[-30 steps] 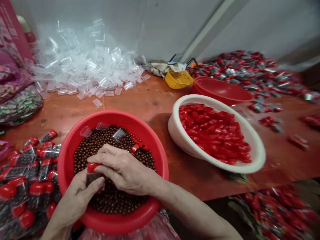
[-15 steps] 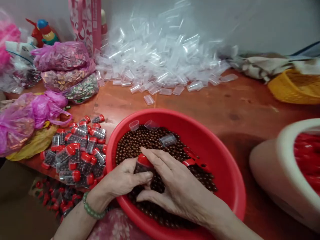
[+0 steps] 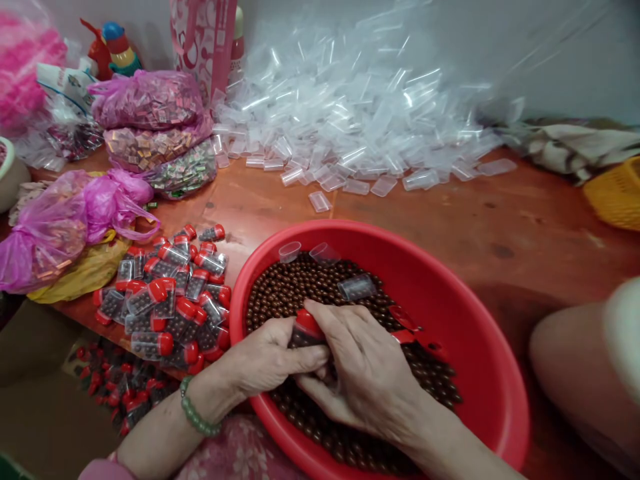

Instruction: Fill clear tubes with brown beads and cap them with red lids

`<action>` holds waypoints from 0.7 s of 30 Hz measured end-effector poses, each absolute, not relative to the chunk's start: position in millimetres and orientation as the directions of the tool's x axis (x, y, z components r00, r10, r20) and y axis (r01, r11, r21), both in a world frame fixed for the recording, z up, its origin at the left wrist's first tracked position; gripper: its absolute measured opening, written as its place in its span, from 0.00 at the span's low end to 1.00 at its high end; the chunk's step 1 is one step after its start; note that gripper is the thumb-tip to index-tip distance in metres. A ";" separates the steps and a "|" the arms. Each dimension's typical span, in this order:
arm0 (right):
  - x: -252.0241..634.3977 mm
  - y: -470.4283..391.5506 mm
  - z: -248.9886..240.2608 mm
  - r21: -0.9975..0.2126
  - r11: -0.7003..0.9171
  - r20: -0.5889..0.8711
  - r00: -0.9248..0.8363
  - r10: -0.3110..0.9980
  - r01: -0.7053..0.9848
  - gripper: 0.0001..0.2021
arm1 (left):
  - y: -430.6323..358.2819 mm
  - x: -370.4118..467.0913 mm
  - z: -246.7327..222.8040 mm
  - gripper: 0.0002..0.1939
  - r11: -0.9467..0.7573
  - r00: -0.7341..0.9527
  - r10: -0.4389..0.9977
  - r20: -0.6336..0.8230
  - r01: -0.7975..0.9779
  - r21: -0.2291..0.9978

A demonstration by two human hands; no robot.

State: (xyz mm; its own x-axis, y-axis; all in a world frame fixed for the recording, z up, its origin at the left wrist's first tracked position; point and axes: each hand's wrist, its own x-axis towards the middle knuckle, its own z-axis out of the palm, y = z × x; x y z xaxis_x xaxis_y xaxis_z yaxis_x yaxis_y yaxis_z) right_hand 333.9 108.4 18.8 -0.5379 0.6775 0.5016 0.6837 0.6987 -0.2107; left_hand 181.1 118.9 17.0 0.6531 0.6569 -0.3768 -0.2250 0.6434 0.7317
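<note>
My left hand (image 3: 270, 357), with a green bead bracelet (image 3: 196, 408) at the wrist, grips a small clear container with a red cap (image 3: 306, 327). My right hand (image 3: 373, 367) closes round the same container, its fingers against the cap. Both are over a large red basin (image 3: 450, 293) of small round brown balls (image 3: 285, 287). Another clear container (image 3: 357, 287) lies on the balls, and two clear pieces lean near the basin's back wall. Red caps (image 3: 405, 319) lie at the right of the balls. The container's lower part is hidden by my fingers.
Filled red-capped containers (image 3: 175, 287) are heaped left of the basin, more lower down (image 3: 120, 387). Clear empty containers (image 3: 350, 127) are piled against the wall. Pink bags (image 3: 150, 100) stand back left. A pale tub (image 3: 575, 360) and yellow basket (image 3: 617, 193) are at right.
The view has shifted left, so everything sits farther right in it. My right hand has drawn in closer round the red-capped container, its thumb nearer the left hand.
</note>
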 end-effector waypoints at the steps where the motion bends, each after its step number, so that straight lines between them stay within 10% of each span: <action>1: 333.6 108.3 20.4 -0.219 0.693 0.487 -0.539 0.687 0.686 0.31 | 118.7 180.8 16.5 0.26 0.644 0.652 0.660 -0.373 -0.235 0.729; 13: 332.1 101.9 25.0 -0.102 0.707 0.523 -0.567 0.636 0.700 0.31 | 115.2 195.5 24.5 0.26 0.766 0.492 0.642 -0.588 -0.378 0.521; 21: 329.5 97.3 43.1 -0.061 0.760 0.506 -0.637 0.582 0.647 0.24 | 93.9 203.4 16.6 0.11 0.555 -0.014 0.806 -0.592 -0.332 0.763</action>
State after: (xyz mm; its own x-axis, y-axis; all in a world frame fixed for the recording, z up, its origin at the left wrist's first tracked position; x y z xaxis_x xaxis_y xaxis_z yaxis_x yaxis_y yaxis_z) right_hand 329.5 97.3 43.1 -0.6369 0.5819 0.5057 0.6465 0.7605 -0.0608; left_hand 203.4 93.9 16.6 -0.0145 0.8059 -0.5919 -0.3315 0.5546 0.7632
